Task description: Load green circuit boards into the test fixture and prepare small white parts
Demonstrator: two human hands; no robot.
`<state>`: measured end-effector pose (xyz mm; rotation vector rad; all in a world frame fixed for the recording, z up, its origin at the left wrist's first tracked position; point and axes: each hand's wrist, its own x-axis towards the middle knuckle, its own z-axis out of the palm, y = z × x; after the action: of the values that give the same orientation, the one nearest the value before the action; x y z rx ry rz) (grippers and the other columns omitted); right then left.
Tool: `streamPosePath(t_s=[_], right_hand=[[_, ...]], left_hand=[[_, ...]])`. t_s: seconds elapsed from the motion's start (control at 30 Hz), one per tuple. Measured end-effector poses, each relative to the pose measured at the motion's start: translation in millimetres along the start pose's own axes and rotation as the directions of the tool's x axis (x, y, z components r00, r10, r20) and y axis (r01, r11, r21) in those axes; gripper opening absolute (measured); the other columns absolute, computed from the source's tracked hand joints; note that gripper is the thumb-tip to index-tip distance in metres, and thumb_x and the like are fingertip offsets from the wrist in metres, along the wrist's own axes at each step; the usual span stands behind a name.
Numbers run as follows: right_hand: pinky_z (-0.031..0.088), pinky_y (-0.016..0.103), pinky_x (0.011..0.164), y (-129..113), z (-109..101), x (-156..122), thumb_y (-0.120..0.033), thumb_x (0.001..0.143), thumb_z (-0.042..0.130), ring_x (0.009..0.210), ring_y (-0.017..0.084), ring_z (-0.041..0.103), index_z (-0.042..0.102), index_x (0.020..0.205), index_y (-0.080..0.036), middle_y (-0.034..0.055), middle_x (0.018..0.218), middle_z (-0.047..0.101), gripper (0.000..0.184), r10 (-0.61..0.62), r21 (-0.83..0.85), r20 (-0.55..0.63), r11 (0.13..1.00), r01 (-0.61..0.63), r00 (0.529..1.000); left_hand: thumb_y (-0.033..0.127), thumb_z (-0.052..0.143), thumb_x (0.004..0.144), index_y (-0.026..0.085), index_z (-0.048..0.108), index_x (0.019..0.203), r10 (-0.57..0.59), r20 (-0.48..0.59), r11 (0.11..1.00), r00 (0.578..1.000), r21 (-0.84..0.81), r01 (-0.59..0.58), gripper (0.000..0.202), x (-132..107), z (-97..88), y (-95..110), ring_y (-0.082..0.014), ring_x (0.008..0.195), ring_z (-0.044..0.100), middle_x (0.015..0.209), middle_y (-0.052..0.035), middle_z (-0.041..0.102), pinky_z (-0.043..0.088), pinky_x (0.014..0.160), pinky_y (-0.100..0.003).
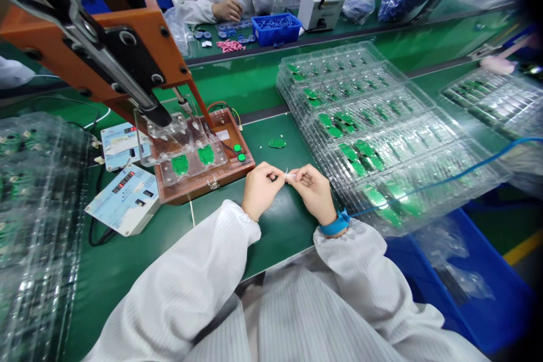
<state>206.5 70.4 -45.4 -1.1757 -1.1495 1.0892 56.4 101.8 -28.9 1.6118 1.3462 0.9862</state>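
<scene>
My left hand [263, 188] and my right hand [313, 189] meet over the green work surface, both with fingers pinched. Between the fingertips is a small white piece [289, 174], too small to name; both hands seem to grip it. Just beyond them a green circuit board [277, 143] lies flat on the table. To the left stands an orange test fixture [203, 181] with a raised lever and a clear plate, and two green boards [206, 154] show in it. A blue wrist strap [334, 225] circles my right wrist, its cord running off to the right.
Stacked clear trays [407, 124] with green boards fill the right side; more stacked trays [38, 226] stand at left. Two meter boxes [125, 198] sit beside the fixture. Across the bench, a co-worker's hand [228, 9] rests near a blue bin [276, 29]. A larger blue bin [479, 294] is low at right.
</scene>
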Motion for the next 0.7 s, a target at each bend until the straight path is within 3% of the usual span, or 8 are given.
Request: streamPosePath(t_s=[0.47, 0.7], right_hand=[[0.057, 0.031, 0.079, -3.7, 1.7, -2.1, -0.047, 0.082, 0.077, 0.083, 0.018, 0.069, 0.050, 0.074, -0.022, 0.0043, 0.089, 0.071, 0.037, -0.019, -0.050, 0.018, 0.999, 0.020, 1.000], [0.057, 0.032, 0.079, -4.9, 1.1, -1.2, -0.052, 0.080, 0.076, 0.083, 0.018, 0.068, 0.049, 0.072, -0.022, 0.0040, 0.087, 0.070, 0.041, -0.009, -0.056, 0.027, 0.998, 0.010, 1.000]], left_hand=[[0.005, 0.070, 0.070, 0.016, 0.061, 0.059, -0.072, -0.029, 0.997, 0.997, -0.042, 0.071, 0.018, -1.3, 5.6, 5.3, -0.0103, 0.060, 0.042, 0.064, 0.0056, 0.047, 0.032, 0.060, -0.026], [0.007, 0.072, 0.072, 0.016, 0.058, 0.058, 0.026, -0.047, 0.998, 0.999, 0.056, -0.023, 0.021, -3.9, 6.5, 6.4, -0.0101, 0.059, 0.042, 0.066, 0.0048, 0.046, 0.031, 0.058, -0.025]])
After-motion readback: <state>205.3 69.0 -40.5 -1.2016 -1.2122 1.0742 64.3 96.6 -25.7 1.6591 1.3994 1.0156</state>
